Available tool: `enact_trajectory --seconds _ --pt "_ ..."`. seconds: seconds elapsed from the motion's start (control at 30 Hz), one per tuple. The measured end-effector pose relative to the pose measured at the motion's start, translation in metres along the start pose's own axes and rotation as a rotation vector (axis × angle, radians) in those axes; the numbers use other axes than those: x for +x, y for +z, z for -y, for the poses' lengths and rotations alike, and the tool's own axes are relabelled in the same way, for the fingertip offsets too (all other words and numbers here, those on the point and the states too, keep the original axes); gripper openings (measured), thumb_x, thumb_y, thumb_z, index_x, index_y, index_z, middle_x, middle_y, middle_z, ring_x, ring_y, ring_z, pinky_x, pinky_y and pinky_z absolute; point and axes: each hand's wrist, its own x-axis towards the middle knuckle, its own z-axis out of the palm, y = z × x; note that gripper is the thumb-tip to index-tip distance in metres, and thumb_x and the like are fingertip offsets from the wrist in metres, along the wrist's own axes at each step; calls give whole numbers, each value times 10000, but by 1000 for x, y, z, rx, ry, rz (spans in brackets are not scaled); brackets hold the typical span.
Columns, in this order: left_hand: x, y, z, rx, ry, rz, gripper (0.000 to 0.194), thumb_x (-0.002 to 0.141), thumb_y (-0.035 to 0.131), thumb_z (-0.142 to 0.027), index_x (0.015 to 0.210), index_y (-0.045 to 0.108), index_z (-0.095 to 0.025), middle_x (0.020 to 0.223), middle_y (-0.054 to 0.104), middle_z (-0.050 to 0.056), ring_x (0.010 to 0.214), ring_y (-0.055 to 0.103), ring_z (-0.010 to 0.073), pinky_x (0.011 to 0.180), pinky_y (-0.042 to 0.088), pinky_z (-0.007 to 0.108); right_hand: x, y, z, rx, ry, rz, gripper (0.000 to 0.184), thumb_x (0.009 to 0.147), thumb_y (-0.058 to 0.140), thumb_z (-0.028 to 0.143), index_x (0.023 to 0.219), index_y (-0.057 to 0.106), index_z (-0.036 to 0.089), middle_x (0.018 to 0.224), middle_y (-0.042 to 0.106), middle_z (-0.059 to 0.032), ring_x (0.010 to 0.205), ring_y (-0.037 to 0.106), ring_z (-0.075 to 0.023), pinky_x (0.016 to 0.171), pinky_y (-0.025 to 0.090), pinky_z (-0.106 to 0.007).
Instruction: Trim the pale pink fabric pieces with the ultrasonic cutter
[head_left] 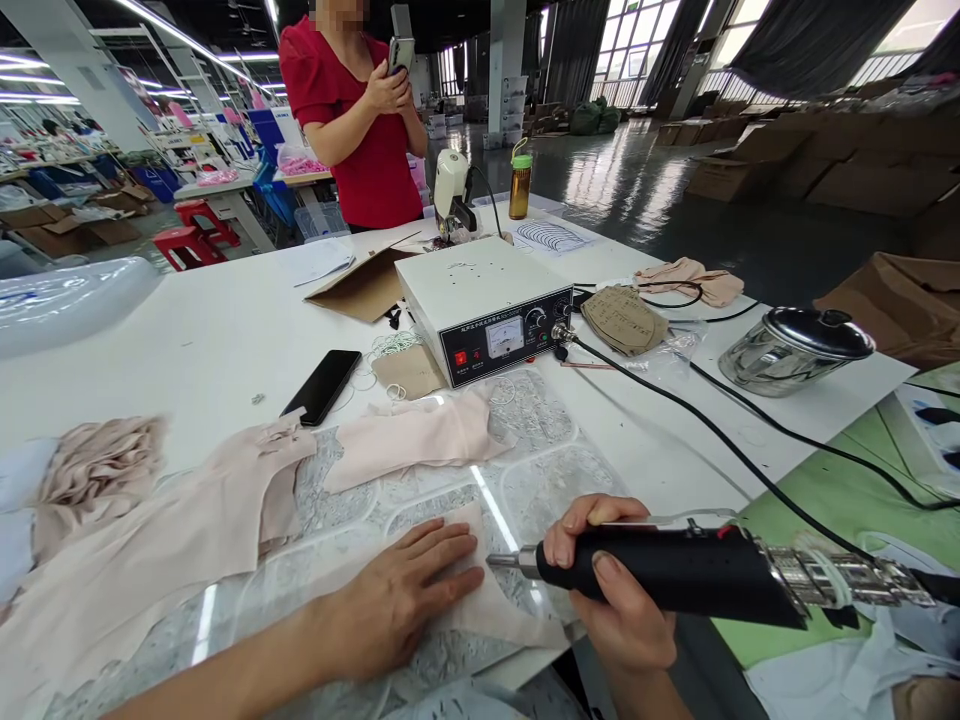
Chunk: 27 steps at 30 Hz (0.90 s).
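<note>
My left hand [409, 590] lies flat with fingers stretched over a pale pink fabric piece [499, 605] on the clear, scuffed sheet [555, 490]. My right hand [611, 580] is wrapped round a black handheld ultrasonic cutter [675, 575]. Its metal tip points left, close to the fingertips of my left hand; whether it touches the fabric I cannot tell. Another pink fabric piece [420, 437] lies beyond my left hand. A larger stack of pink fabric [187, 510] spreads to the left.
A white control box [480, 290] with a meter stands mid-table, its black cable [675, 400] running right. Around it are a phone [322, 387], brown card templates [624, 320], a lidded steel pot [795, 350] and a bottle [520, 185]. A person in red [367, 130] stands across the table.
</note>
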Motion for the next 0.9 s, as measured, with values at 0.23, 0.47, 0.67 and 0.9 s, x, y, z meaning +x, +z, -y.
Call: enact_trajectory --seconds 0.23,0.47,0.67,0.9 --pt "0 2 1 -11 -2 -10 593 818 484 -21 1394 452 -158 1427 490 185 1372 412 325 1117 370 537 0 2 5 -81 -3 46 117 866 613 315 860 520 244 802 554 15 584 568 -125 564 507 -327" --pt "0 1 3 24 12 14 626 775 465 2 1383 462 -145 1417 496 197 1362 426 330 1103 377 551 0 2 8 -43 -18 11 106 850 624 310 874 546 243 798 547 16 581 569 -115 559 506 -305" --pt "-1 -10 14 35 35 31 630 766 442 -6 1372 478 -174 1408 516 164 1361 431 295 1129 351 518 -7 -2 17 5 -7 -36 103 823 622 304 885 573 239 787 541 4 556 555 -117 526 508 -306" --pt "-1 -15 14 42 2 80 611 777 467 -35 1369 488 -187 1406 521 144 1356 437 292 1143 328 505 -18 -10 16 33 38 -11 105 843 594 299 930 568 247 826 527 -7 597 556 -126 555 508 -322"
